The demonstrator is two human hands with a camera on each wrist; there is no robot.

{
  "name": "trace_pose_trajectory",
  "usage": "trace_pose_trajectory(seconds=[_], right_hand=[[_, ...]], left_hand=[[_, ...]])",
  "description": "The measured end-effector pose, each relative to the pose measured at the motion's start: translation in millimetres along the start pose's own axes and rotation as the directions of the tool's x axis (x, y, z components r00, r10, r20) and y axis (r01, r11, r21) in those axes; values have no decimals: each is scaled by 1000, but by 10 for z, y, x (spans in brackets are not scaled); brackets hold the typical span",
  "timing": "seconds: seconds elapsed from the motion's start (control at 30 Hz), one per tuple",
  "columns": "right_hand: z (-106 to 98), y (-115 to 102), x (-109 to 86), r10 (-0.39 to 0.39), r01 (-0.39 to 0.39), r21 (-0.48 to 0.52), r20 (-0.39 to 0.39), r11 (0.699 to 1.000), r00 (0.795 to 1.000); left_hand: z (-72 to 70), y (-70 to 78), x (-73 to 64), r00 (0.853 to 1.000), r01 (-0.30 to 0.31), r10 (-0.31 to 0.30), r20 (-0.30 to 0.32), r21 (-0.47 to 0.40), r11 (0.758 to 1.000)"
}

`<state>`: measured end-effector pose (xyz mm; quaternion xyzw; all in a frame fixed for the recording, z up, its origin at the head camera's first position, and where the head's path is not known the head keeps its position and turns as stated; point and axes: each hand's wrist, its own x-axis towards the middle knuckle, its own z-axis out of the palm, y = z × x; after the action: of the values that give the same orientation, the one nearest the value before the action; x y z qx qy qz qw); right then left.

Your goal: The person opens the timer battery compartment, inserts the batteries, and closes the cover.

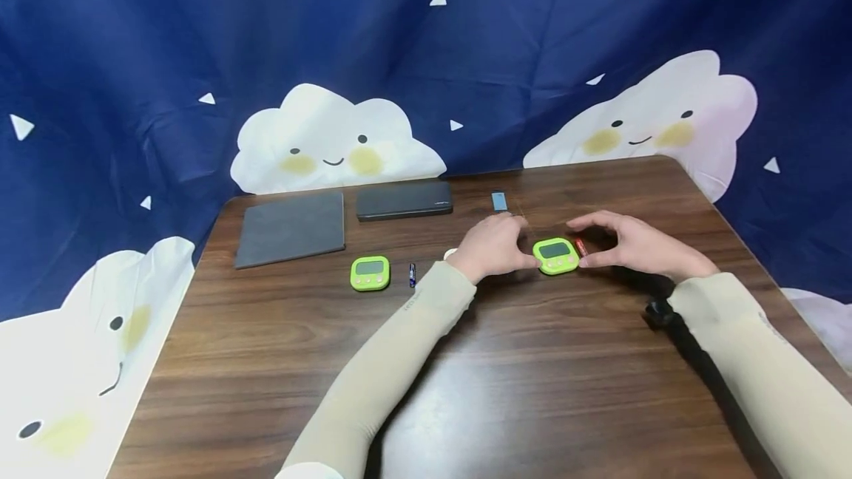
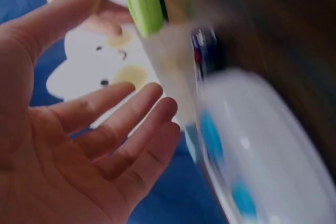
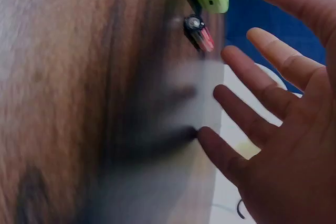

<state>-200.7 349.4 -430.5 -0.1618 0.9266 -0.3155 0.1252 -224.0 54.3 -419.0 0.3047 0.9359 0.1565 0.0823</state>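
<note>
Lime-green, rounded plastic timer (image 1: 555, 256) on brown wood-grain worktop (image 1: 532, 368), just beside red cylindrical battery (image 1: 582, 248). Between left hand (image 1: 494, 244) and right hand (image 1: 635, 246), both with released grip. Seemingly at positioning; next, probably calling for light contact at opposite edges.

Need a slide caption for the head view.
Left hand and right hand flank a green timer; a second timer and dark battery lie to its left.

You're at an indoor tabletop set-up, room type unclear: wood-grain table (image 1: 566, 368) at six o'clock, cloud-print cloth (image 1: 373, 28) hanging behind it at twelve.
</note>
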Motion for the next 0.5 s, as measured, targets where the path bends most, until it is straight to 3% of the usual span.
trace_pose_trajectory(seconds=[0.13,0.23,0.5], right_hand=[[26,15,52,-26,27,-4,27,1000,999],[51,19,71,-31,32,-11,34,999,999],[127,18,130,-33,33,6,46,999,998]], left_hand=[[65,120,84,999,40,-39,16,-48,998],[157,163,187,996,71,-67,63,-70,995],[738,-13,694,984,144,-140,106,-30,989]])
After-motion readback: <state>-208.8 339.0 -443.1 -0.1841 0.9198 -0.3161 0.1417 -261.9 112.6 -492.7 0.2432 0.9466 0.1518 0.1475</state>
